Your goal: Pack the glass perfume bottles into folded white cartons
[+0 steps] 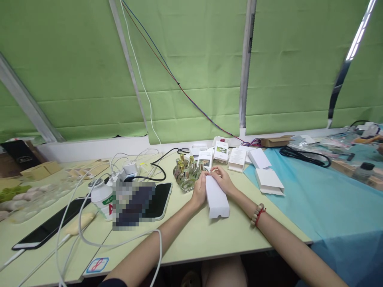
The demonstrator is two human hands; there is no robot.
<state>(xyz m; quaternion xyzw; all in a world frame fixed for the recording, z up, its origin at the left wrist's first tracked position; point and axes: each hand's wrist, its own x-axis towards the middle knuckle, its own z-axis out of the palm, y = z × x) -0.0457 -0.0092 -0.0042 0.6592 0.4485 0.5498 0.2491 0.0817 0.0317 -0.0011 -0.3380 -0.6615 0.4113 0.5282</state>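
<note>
Both hands hold a long white cardboard box (217,197) that lies on the pale green table (191,239). My left hand (199,191) grips the box's left side near its far end. My right hand (223,179) is curled over the far end, fingers pinching at the top flap. Just beyond the hands stands a cluster of small glass perfume bottles (185,173) with gold caps. My right wrist wears a beaded bracelet (258,214) with a red cord.
Flat white boxes (268,180) lie on a blue cloth (314,199) at the right, and printed cartons (221,152) stand behind the bottles. Phones (160,199), white cables (77,215), a small white bottle (101,197) and chargers crowd the left. Green blinds hang behind.
</note>
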